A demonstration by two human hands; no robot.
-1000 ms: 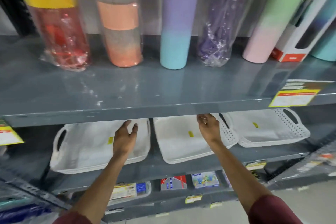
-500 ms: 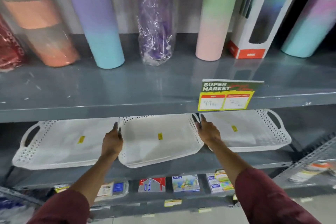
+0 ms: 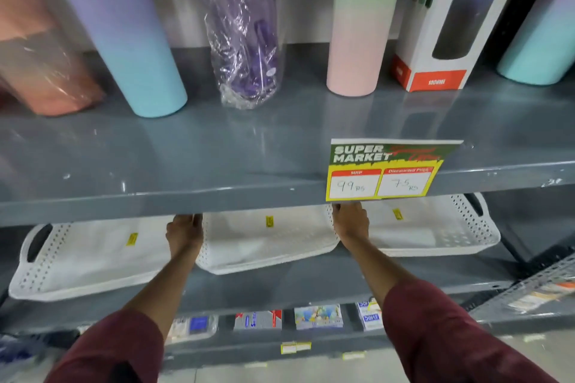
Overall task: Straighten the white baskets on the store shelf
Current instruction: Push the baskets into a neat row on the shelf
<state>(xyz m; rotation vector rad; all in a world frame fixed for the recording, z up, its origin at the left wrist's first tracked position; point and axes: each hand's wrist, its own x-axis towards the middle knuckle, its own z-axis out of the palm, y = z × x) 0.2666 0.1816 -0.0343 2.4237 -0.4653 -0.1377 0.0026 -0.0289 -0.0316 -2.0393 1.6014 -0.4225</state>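
Three white perforated baskets sit side by side on a grey store shelf (image 3: 280, 286). The left hand (image 3: 184, 235) and right hand (image 3: 351, 222) grip the middle basket (image 3: 267, 246) at its ends, fingers hidden under the shelf above.

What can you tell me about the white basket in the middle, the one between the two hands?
The middle basket is a shallow white tray that looks like plastic, with rows of small holes in its sides and a yellow sticker inside. It holds nothing else and lies slightly askew on the grey shelf, its back hidden under the shelf above. The left hand and right hand hold its two ends. Similar baskets sit close on both sides.
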